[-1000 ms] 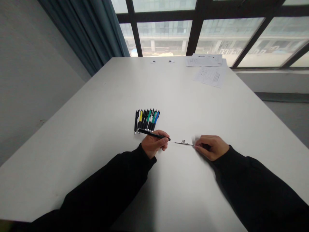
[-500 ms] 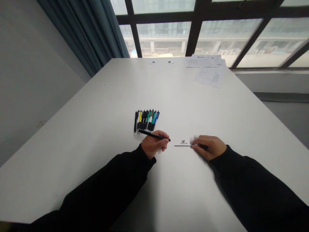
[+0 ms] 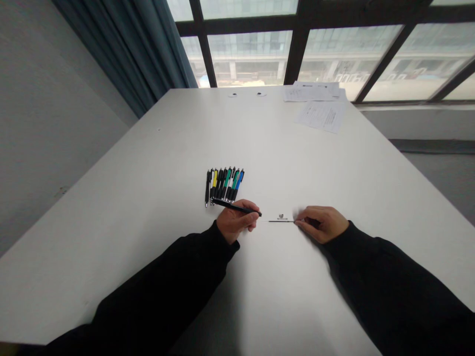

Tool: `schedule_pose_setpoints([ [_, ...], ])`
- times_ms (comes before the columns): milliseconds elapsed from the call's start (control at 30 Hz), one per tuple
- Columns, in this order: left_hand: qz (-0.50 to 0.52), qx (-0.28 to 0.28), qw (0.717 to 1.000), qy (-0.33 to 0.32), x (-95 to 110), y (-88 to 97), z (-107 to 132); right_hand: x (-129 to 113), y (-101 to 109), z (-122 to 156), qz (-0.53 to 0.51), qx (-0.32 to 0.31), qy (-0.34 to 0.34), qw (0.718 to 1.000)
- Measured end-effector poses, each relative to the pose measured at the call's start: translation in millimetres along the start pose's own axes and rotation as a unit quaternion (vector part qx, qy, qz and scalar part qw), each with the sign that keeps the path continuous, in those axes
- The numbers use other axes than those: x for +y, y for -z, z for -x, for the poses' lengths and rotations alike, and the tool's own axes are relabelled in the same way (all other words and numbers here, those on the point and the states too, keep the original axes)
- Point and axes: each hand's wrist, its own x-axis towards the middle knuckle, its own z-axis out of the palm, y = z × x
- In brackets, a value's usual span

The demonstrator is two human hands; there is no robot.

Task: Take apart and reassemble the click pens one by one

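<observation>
My left hand (image 3: 238,220) is closed around a black pen (image 3: 233,204), which lies tilted across the fingers, one end pointing left and the other at the fingertips. My right hand (image 3: 322,223) pinches the right end of a thin pen refill (image 3: 281,221) between thumb and fingertips. The refill lies level, its dark part toward my right hand and its pale left end near my left hand. Just beyond it on the table are small pen parts (image 3: 281,216), too small to make out fully.
Several click pens (image 3: 223,185), black, white, yellow, green and blue, lie side by side beyond my left hand on the white table (image 3: 178,163). Printed papers (image 3: 321,116) lie at the far right edge. Two small white discs (image 3: 261,94) sit along the back edge by the window.
My right fingertips have come closer together on the refill's end, and the refill has shifted very slightly. My left hand keeps the black pen almost still.
</observation>
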Motion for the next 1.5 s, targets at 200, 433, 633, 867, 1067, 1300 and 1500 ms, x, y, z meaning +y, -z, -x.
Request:
schedule_pose_setpoints([
  [200,-0.003,0.007,1.0,0.0,-0.9,0.2,-0.5,-1.0,0.4,-0.8,-0.006,0.007,-0.004,1.0],
  [433,-0.007,0.009,1.0,-0.01,-0.1,-0.9,-0.4,0.4,1.5,-0.8,-0.004,0.002,-0.009,1.0],
  [633,-0.009,0.002,1.0,-0.004,-2.1,2.0,-1.6,-1.1,1.6,-1.6,0.003,0.013,0.002,1.0],
  [867,-0.022,0.0,1.0,-0.011,-2.5,2.7,-1.2,0.5,3.4,-0.6,0.001,0.017,0.002,1.0],
  [1067,-0.043,-0.022,0.999,-0.015,1.4,-4.2,3.6,-30.2,-1.4,1.0,-0.106,0.076,-0.004,0.992],
  [1300,-0.065,-0.064,0.993,-0.076,-6.4,-11.7,10.3,-84.3,-35.5,-0.2,-0.477,0.044,-0.125,0.869],
  [1500,-0.134,-0.074,0.986,-0.059,-3.3,-15.3,14.2,-80.1,-33.6,2.8,-0.48,0.05,-0.136,0.865],
])
